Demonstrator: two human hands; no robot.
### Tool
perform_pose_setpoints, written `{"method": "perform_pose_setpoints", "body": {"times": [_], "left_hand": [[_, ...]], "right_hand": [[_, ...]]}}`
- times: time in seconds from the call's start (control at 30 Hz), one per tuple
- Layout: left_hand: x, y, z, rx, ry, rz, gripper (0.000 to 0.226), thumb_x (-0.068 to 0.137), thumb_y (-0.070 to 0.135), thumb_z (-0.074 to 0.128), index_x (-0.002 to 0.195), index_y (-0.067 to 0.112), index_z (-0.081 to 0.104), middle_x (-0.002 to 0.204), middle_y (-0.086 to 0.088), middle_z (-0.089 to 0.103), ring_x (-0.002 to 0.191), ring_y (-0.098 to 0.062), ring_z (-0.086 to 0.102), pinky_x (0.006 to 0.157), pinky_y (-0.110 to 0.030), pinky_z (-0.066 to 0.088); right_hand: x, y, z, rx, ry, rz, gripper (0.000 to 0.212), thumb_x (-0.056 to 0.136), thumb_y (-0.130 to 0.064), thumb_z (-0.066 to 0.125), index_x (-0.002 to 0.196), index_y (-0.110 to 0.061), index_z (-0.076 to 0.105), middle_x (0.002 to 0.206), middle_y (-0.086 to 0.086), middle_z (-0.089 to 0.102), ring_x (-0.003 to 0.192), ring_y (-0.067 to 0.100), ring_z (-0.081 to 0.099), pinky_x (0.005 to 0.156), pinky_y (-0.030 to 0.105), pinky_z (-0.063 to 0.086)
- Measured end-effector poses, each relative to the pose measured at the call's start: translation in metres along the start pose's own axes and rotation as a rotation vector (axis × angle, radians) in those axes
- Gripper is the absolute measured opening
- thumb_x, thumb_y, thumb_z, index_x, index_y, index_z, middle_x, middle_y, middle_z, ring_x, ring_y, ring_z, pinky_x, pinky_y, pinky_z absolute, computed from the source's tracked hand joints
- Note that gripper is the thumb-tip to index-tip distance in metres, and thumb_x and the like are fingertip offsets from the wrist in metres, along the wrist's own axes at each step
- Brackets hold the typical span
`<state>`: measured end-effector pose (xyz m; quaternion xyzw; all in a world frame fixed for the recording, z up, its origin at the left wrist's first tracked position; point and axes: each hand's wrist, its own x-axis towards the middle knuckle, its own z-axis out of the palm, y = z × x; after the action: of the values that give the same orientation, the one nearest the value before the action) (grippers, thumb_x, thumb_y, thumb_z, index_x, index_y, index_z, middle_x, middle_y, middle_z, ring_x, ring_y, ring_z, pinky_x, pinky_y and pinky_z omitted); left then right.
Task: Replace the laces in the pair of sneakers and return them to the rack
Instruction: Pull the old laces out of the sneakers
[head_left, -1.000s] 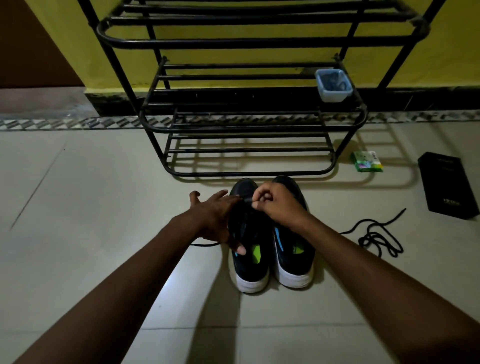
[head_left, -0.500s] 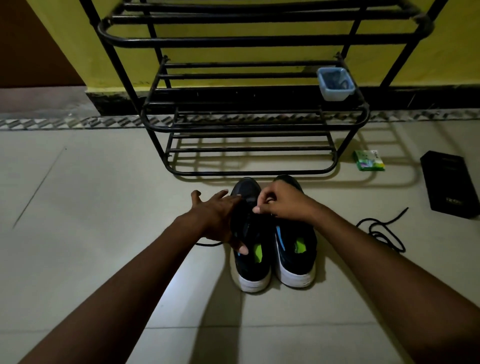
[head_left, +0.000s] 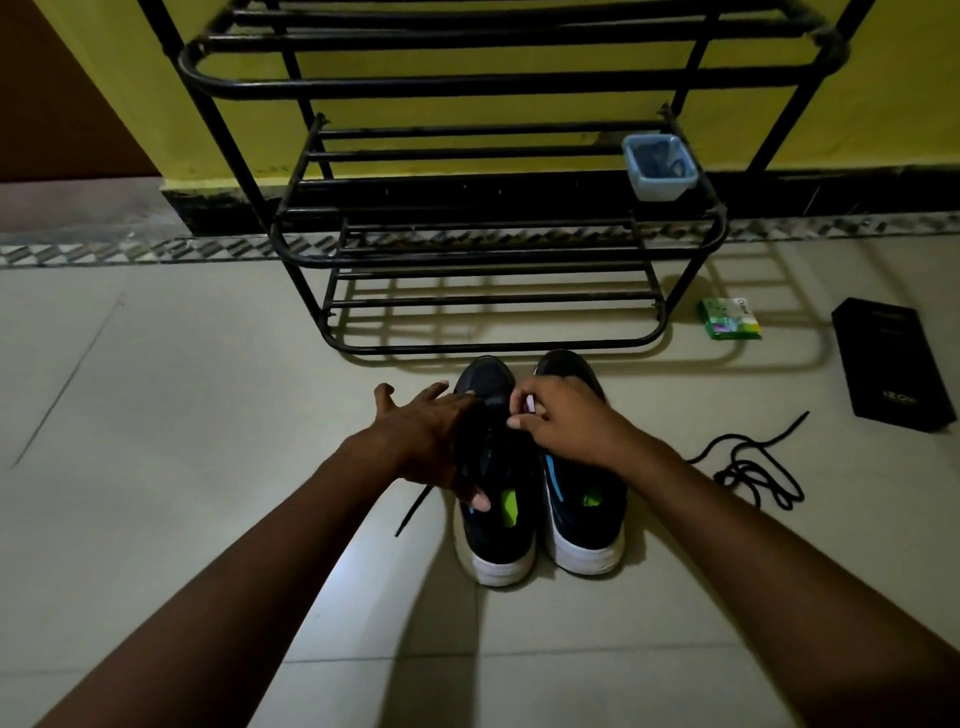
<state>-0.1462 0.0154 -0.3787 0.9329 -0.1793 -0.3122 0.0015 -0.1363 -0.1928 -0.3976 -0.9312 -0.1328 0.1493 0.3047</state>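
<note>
The two sneakers stand side by side on the floor, toes almost touching the bottom rail of the black metal rack, which stands along the floor's far edge by the wall. The left hand grips the left sneaker from its outer side, thumb hooked over the collar and fingers reaching forward along the upper. The right hand reaches across the right sneaker with its fingertips bunched together at the left sneaker's eyelets, seemingly pinching the threaded lace, whose free end trails onto the floor on the left; the dark makes the pinch itself hard to read. These look like light shoes, with a soft, yielding upper over a firmer white sole, so bracing is best done low on the side wall or at the collar, as the left hand does. The lace is limp and will only push through an eyelet by its stiff tip, so the place to pinch is right at that end. A loose lace lies tangled toward the floor's right side, likely to snag if pulled by one end.
</note>
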Motion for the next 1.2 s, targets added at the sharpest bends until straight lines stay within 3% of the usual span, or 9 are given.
{"method": "perform_pose_setpoints", "body": {"times": [0.07, 0.17, 0.27, 0.4, 0.5, 0.67, 0.77, 0.9, 1.2], "left_hand": [[-0.001, 0.001, -0.001, 0.010, 0.001, -0.001, 0.131, 0.057, 0.087, 0.070, 0.158, 0.036, 0.005, 0.169, 0.012, 0.006, 0.156, -0.017, -0.006, 0.114, -0.071, -0.004], [0.000, 0.000, 0.001, 0.000, 0.014, 0.005, 0.130, 0.057, 0.087, 0.070, 0.158, 0.036, 0.005, 0.169, 0.012, 0.006, 0.156, -0.017, -0.005, 0.114, -0.071, -0.003], [0.001, -0.002, 0.002, -0.010, 0.023, 0.013, 0.132, 0.055, 0.088, 0.069, 0.158, 0.037, 0.006, 0.169, 0.014, 0.007, 0.156, -0.017, -0.003, 0.113, -0.072, -0.002], [0.000, -0.001, 0.003, -0.010, 0.028, 0.021, 0.130, 0.055, 0.088, 0.069, 0.158, 0.036, 0.009, 0.168, 0.014, 0.008, 0.156, -0.017, -0.002, 0.113, -0.071, -0.001], [0.001, -0.002, 0.003, 0.001, 0.027, 0.016, 0.131, 0.055, 0.089, 0.068, 0.158, 0.036, 0.006, 0.169, 0.013, 0.007, 0.156, -0.017, -0.002, 0.113, -0.072, 0.000], [0.003, -0.001, 0.003, 0.024, 0.017, 0.011, 0.133, 0.055, 0.091, 0.066, 0.158, 0.038, 0.002, 0.169, 0.013, 0.005, 0.156, -0.018, -0.003, 0.114, -0.070, 0.000], [0.002, -0.002, 0.004, 0.025, 0.026, 0.011, 0.131, 0.055, 0.091, 0.066, 0.158, 0.038, 0.003, 0.169, 0.014, 0.005, 0.156, -0.018, -0.002, 0.114, -0.070, 0.001], [0.003, -0.002, 0.005, 0.025, 0.028, 0.008, 0.132, 0.055, 0.092, 0.065, 0.158, 0.037, 0.003, 0.169, 0.014, 0.005, 0.156, -0.017, -0.003, 0.114, -0.070, 0.000], [0.004, -0.004, 0.008, 0.011, 0.041, 0.010, 0.133, 0.054, 0.092, 0.065, 0.158, 0.038, 0.002, 0.169, 0.014, 0.005, 0.156, -0.017, -0.004, 0.114, -0.070, 0.000]], "right_hand": [[0.000, -0.003, -0.005, -0.172, -0.035, -0.067, 0.014, 0.090, -0.028, 0.071, 0.078, -0.022, 0.066, 0.075, -0.003, 0.058, 0.079, 0.018, 0.060, 0.069, 0.028, 0.044], [0.002, -0.002, -0.006, -0.126, 0.078, -0.140, 0.015, 0.088, -0.025, 0.073, 0.076, -0.016, 0.070, 0.093, -0.004, 0.051, 0.098, 0.018, 0.048, 0.081, 0.030, 0.039], [0.001, -0.002, -0.008, 0.290, 0.293, -0.075, 0.021, 0.082, -0.012, 0.074, 0.062, -0.014, 0.066, 0.101, -0.006, 0.063, 0.102, 0.019, 0.055, 0.088, 0.035, 0.046], [-0.003, -0.005, -0.011, 0.886, 0.224, 0.030, 0.034, 0.089, 0.009, 0.054, 0.058, -0.007, 0.054, 0.079, 0.012, 0.074, 0.074, 0.026, 0.068, 0.071, 0.034, 0.052], [-0.004, 0.000, -0.006, 0.634, 0.194, -0.031, 0.030, 0.093, -0.011, 0.056, 0.063, -0.016, 0.055, 0.064, 0.009, 0.066, 0.059, 0.025, 0.061, 0.065, 0.042, 0.051], [-0.010, -0.006, -0.004, 0.021, 0.041, -0.142, 0.010, 0.100, -0.027, 0.050, 0.092, -0.025, 0.043, 0.075, 0.005, 0.056, 0.069, 0.024, 0.057, 0.065, 0.041, 0.048], [-0.010, -0.008, -0.007, -0.239, -0.042, -0.126, 0.018, 0.096, -0.035, 0.056, 0.086, -0.021, 0.055, 0.071, -0.002, 0.051, 0.073, 0.025, 0.058, 0.068, 0.041, 0.053], [-0.009, -0.004, -0.016, -0.137, 0.045, -0.142, 0.043, 0.085, -0.031, 0.067, 0.054, -0.016, 0.041, 0.052, 0.002, 0.046, 0.053, 0.021, 0.051, 0.055, 0.040, 0.046], [-0.017, -0.002, -0.009, 0.183, 0.390, 0.006, 0.051, 0.070, -0.014, 0.073, 0.044, -0.018, 0.029, 0.043, -0.005, 0.025, 0.041, 0.010, 0.027, 0.044, 0.028, 0.026]]}}
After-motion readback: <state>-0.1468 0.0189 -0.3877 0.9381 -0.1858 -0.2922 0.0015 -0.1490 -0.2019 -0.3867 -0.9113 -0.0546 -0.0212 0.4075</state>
